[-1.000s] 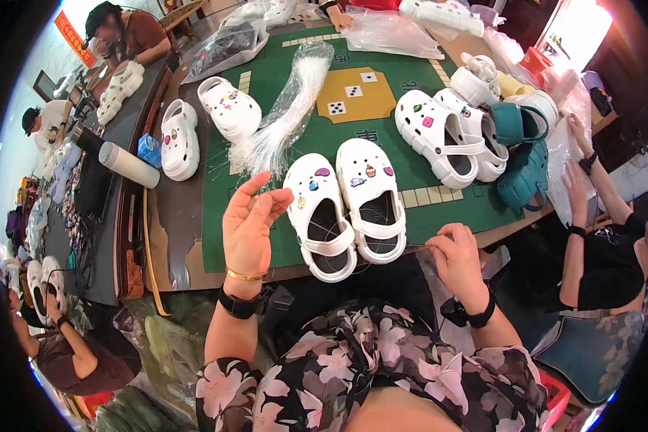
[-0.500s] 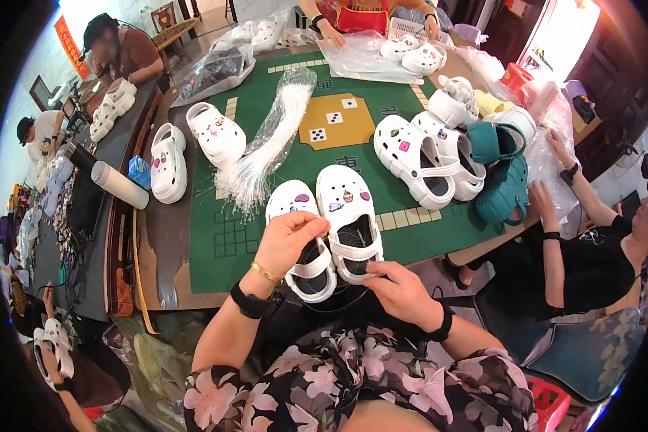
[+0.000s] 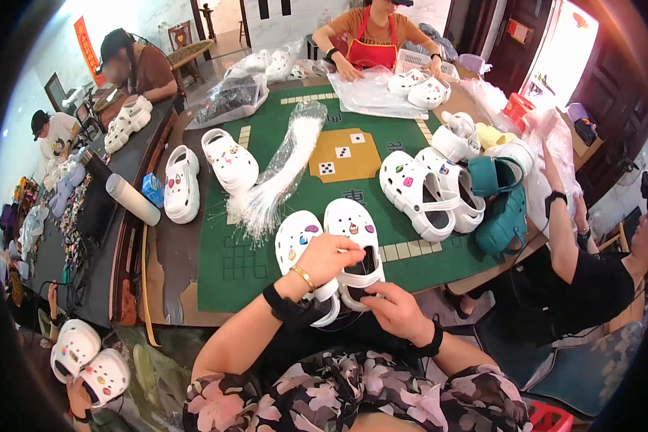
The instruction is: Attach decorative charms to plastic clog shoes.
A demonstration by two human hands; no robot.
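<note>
A pair of white clogs with colourful charms lies before me at the near table edge: the left clog (image 3: 293,236) and the right clog (image 3: 351,219). My left hand (image 3: 326,261) is closed in a pinch above the right clog's opening, partly covering the left clog. Whatever its fingertips hold is too fine to make out. My right hand (image 3: 398,312) is closed with thumb and fingers at the right clog's heel. Beyond the pair lies a plastic-sleeved bundle of thin white strands (image 3: 281,183), its loose ends fanned toward me.
More white clogs (image 3: 230,160) stand left and right (image 3: 416,194) on the green table mat (image 3: 266,277). Teal clogs (image 3: 502,219) sit at the right edge. A cream bottle (image 3: 133,200) stands at left. Co-workers sit around; one at lower left holds white clogs (image 3: 102,376).
My left hand has shifted from between the clogs to over the right clog's opening. The view has tilted up, and the lower-left co-worker's clogs show more fully.
</note>
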